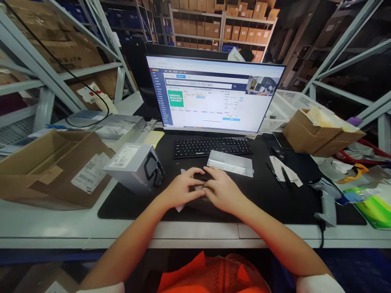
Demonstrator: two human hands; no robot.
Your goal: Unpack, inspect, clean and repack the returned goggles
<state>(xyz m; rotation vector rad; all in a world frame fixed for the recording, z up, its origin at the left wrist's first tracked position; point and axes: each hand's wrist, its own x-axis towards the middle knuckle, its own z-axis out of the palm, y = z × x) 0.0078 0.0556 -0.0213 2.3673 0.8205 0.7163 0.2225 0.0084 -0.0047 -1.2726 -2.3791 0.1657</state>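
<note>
Beyond a pale grey workbench (pixel 207 230) flanked by slanting steel rack braces (pixel 341 44), a dim warehouse holds metal shelving (pixel 223 25) stacked with brown cardboard cartons (pixel 185 27) and, leftward, blue plastic bins (pixel 124 20).

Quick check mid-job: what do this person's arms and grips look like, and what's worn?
The left grip and right grip are ungloved. No watch shows. White sleeves appear at the frame's bottom, with an orange mesh vest between them.
</note>
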